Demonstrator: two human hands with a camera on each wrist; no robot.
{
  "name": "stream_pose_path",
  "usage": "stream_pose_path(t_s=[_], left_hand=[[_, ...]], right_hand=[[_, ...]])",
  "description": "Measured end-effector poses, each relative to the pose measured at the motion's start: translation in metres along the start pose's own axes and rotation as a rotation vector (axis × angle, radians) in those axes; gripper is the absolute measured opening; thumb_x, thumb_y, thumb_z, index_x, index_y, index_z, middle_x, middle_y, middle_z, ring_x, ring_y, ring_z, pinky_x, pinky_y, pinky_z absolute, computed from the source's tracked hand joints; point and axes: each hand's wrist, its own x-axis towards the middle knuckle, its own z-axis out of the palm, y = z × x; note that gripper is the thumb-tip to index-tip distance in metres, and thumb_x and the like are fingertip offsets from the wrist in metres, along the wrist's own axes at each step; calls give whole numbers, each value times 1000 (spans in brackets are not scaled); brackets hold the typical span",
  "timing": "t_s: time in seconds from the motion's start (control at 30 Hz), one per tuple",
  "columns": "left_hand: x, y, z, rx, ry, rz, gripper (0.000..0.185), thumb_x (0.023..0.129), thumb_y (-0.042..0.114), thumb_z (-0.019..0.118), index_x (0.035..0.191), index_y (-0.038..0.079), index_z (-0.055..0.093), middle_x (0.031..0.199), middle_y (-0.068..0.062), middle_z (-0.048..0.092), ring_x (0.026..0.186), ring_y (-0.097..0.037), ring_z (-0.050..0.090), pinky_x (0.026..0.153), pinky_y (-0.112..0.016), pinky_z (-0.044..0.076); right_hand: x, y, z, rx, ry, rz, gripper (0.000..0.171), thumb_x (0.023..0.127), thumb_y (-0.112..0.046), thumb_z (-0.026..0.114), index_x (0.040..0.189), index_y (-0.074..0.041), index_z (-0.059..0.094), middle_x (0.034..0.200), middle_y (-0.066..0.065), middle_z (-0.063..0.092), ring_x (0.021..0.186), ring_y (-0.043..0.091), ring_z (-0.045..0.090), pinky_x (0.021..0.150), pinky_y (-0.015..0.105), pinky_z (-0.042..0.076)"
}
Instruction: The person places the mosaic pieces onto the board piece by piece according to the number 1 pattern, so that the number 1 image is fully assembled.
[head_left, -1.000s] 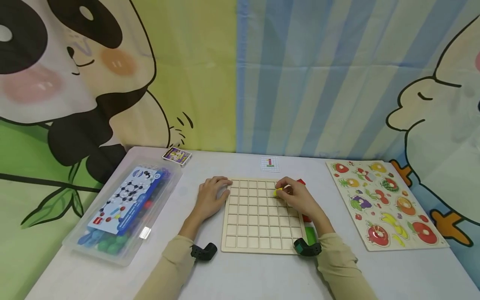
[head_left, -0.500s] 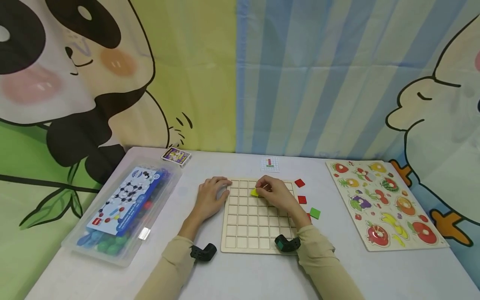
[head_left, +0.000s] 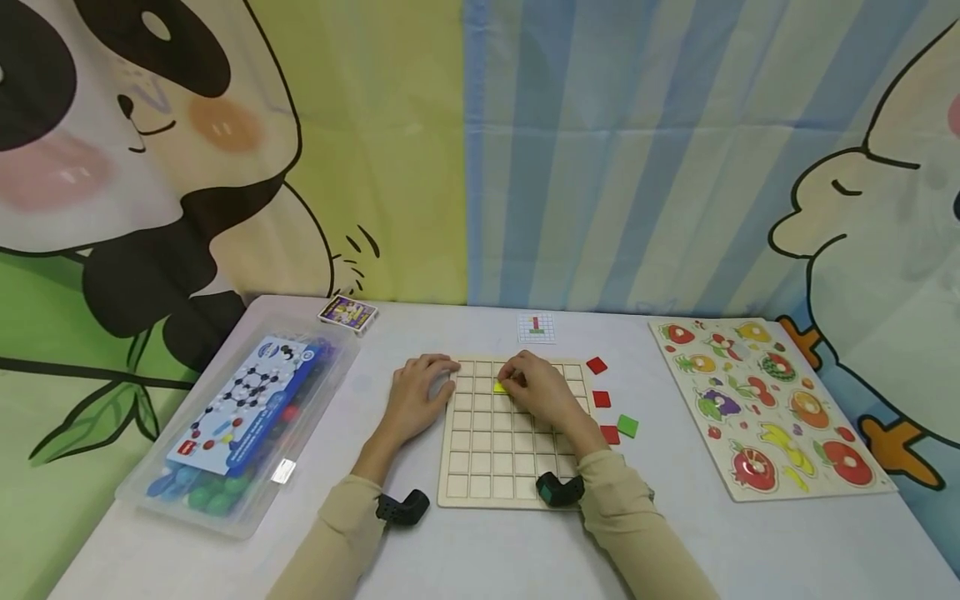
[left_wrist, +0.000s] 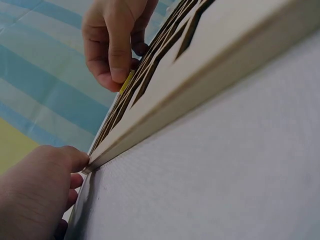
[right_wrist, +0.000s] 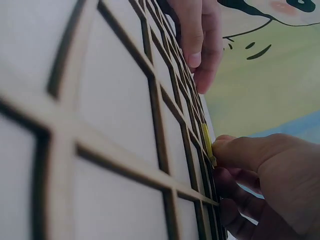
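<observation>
A yellow square tile (head_left: 498, 387) is pinched between thumb and fingers of my right hand (head_left: 536, 387), over an upper cell of the wooden grid board (head_left: 480, 442). In the right wrist view the tile (right_wrist: 207, 140) stands on edge against the grid lines, thumb tip right at it. My left hand (head_left: 415, 396) lies along the board's upper left side; in the left wrist view its fingertip touches the board's corner and the other fingers of this hand (left_wrist: 40, 190) sit beside the edge. To the board's right lie red tiles (head_left: 602, 399) and a green tile (head_left: 627, 426).
A small printed pattern card (head_left: 536, 328) lies behind the board. At the left stand a clear plastic case (head_left: 300, 433) of coloured balls and a small card box (head_left: 348, 313). A fruit puzzle board (head_left: 750, 442) lies at the right on the white table (head_left: 480, 554).
My right hand has moved left across the board with the yellow tile, bringing it down at a cell. The red and green tiles have come into view. The left hand stays at the edge.
</observation>
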Motion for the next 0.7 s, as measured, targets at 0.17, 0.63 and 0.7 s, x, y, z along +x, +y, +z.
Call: stream_pose_path(t_s=[0.17, 0.63, 0.7], left_hand=[[-1, 0, 0, 1, 5, 3, 25, 91, 22, 61, 116, 22, 65, 128, -2, 58, 117, -27, 50, 94, -48, 33], [0, 2, -1, -11, -7, 11, 26, 91, 24, 62, 116, 20, 65, 128, -3, 58, 117, -28, 50, 93, -49, 33], [0, 1, -1, -7, -11, 12, 26, 90, 26, 62, 116, 20, 65, 128, -3, 58, 117, -28, 50, 94, -49, 33]], right_hand=[[-2, -2, -2, 7, -14, -1, 5, 90, -16, 62, 92, -14, 67, 95, -1, 59, 81, 11, 58, 74, 29, 48], [-20, 26, -40, 221, -73, 43, 23, 98, -25, 51, 114, -13, 62, 113, 3, 63, 100, 22, 61, 81, 36, 49], [-22, 34, -49, 230, -57, 63, 26, 98, -28, 50, 116, -12, 61, 114, 4, 63, 102, 24, 61, 83, 39, 49]])
